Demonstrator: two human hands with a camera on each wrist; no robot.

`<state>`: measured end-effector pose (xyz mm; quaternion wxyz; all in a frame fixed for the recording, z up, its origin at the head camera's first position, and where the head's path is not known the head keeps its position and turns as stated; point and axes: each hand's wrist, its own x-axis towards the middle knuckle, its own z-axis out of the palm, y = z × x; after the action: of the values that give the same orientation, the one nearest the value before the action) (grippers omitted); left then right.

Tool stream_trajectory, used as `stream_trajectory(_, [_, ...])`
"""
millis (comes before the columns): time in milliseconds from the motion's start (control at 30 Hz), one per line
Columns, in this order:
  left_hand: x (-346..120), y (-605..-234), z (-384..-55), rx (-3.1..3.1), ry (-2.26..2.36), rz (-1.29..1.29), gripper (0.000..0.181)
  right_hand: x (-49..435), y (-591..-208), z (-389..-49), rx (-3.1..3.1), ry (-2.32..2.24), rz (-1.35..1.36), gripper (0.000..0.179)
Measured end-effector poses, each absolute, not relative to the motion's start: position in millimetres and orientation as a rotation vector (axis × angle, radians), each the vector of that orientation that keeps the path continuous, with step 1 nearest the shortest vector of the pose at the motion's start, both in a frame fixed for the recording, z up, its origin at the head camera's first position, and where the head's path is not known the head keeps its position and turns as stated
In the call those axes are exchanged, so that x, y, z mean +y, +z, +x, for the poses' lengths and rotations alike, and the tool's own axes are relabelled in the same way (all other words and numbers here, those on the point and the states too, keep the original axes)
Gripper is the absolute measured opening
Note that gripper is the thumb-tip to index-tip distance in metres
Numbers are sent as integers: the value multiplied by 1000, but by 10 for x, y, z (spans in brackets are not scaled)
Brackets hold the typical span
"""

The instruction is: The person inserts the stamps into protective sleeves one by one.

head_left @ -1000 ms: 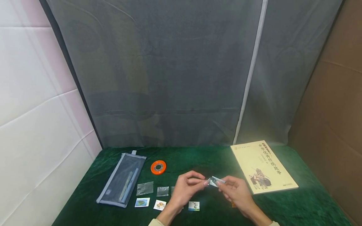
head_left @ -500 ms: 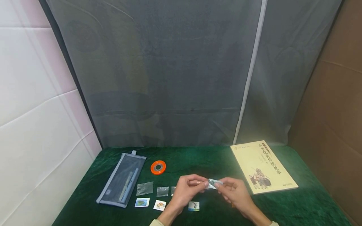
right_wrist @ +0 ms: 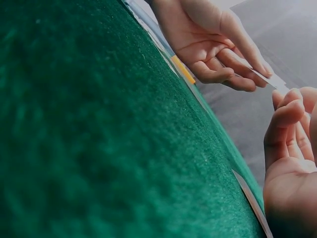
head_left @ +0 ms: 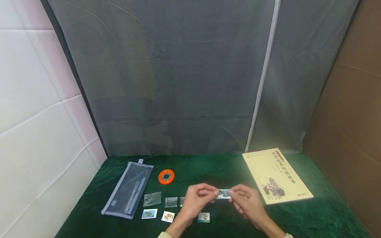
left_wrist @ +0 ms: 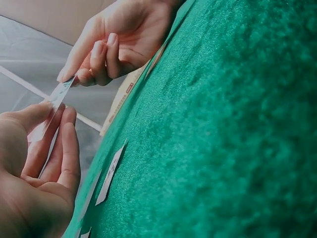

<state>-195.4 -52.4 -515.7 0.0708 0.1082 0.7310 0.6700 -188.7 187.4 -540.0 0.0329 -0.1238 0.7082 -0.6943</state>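
Observation:
A small stamp-like picture card [head_left: 223, 194], with a glossy sheen like clear film over it, is held level above the table. My left hand [head_left: 196, 201] pinches its left end between thumb and fingers. At the other end, the thumb and forefinger of my right hand [head_left: 248, 202] pinch it. In the left wrist view the card [left_wrist: 59, 94] slants between both hands. On the cloth near my left wrist lies a panda card [head_left: 203, 217]. Further left are two more picture cards, one blue-green [head_left: 149, 213] and one orange-white [head_left: 168, 216]. My left hand hides part of this row.
Clear plastic sleeves [head_left: 152, 198] lie behind the cards, one partly covered by my left hand. An orange ring-shaped roll [head_left: 166, 177] and a grey mesh zip pouch [head_left: 128, 190] with pens inside lie left. A yellow book [head_left: 278, 175] lies right. An orange-brown piece [head_left: 245, 216] shows under my right hand.
The card has turned from tilted to level and its picture face shows more. My left fingers have gone from a shiny tip at its corner to its left end. Other things stay put.

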Motion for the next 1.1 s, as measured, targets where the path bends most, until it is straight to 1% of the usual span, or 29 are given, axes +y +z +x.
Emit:
stream_trajectory(367, [-510, -5121, -1939, 2180, 2029, 315, 20, 1877, -5395, -1887, 2162, -2121, -407, 18])
stream_trajectory(833, [-472, -5077, -1890, 2156, 2020, 350, 21, 1859, -5378, -1866, 2150, -2078, -394, 20])
stream_trajectory(1100, [-464, -5083, -1881, 2165, 2009, 337, 22, 1858, -5381, -1861, 2131, -2091, -453, 18])
